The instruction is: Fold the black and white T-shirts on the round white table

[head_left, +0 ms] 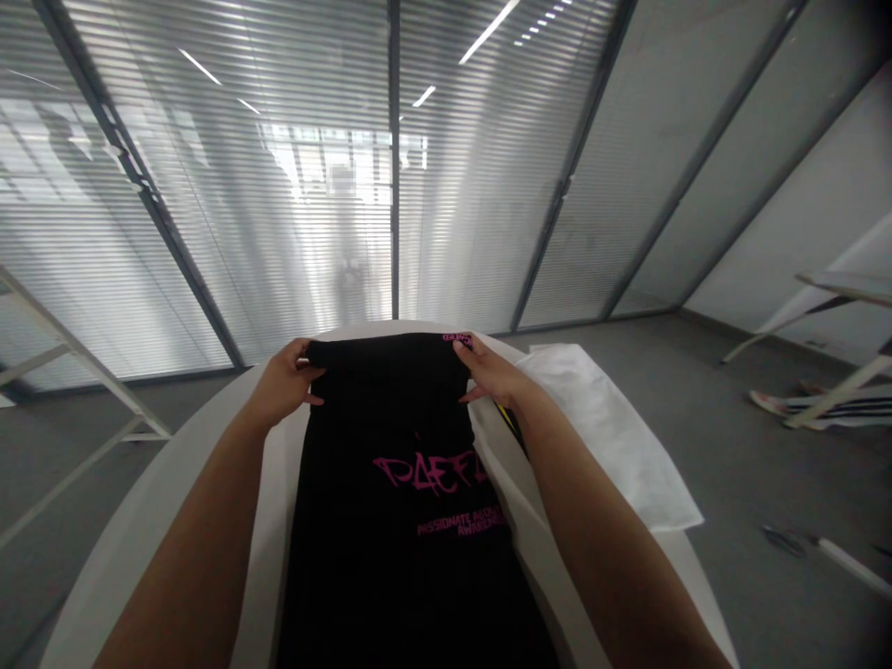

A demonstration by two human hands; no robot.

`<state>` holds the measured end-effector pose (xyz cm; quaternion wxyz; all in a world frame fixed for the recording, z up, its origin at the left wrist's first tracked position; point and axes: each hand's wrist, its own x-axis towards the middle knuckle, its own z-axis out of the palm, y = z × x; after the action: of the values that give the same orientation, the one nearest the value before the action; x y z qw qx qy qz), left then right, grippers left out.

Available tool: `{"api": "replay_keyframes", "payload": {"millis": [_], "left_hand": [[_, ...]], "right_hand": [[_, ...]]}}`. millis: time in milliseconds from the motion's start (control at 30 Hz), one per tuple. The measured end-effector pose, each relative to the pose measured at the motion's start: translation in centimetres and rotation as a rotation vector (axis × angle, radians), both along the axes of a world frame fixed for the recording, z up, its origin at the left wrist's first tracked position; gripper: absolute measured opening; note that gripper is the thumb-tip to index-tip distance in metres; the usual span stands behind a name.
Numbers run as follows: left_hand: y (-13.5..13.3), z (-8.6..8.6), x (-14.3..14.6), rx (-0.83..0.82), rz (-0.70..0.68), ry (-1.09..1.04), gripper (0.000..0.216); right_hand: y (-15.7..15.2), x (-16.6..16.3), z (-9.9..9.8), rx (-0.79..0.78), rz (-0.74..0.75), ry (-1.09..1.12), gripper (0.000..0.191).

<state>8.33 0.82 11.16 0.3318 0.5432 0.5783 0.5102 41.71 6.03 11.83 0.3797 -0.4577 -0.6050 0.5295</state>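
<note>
A black garment (390,483) with pink lettering lies lengthwise on a white rounded table (174,502), folded into a long strip. My left hand (285,381) pinches the far left corner of the cloth. My right hand (488,370) pinches the far right corner, beside a small pink label. Both hands are closed on the garment's far edge, near the table's far rim.
A white sheet of fabric (613,427) lies on the table's right side and hangs over its edge. Glass partitions with blinds (313,186) stand beyond. A white frame (70,372) is at left, another table (843,288) at right. Grey carpet with small items lies at right.
</note>
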Motion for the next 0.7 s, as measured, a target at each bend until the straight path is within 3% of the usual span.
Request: {"api": "replay_keyframes", "payload": {"millis": [367,533,700], "left_hand": [[0.5,-0.4,0.4,0.210,0.025,-0.156,0.037],[0.4,-0.5,0.1,0.170,0.018,-0.112,0.039],[0.1,-0.3,0.2,0.149,-0.015,-0.114,0.038]], "right_hand": [[1.4,-1.6,-1.7,0.224,-0.118,0.268,0.033],[1.4,-1.1,-1.6,0.180,-0.102,0.238,0.033],[1.6,-0.1,-1.1,0.209,-0.117,0.062,0.032]]}}
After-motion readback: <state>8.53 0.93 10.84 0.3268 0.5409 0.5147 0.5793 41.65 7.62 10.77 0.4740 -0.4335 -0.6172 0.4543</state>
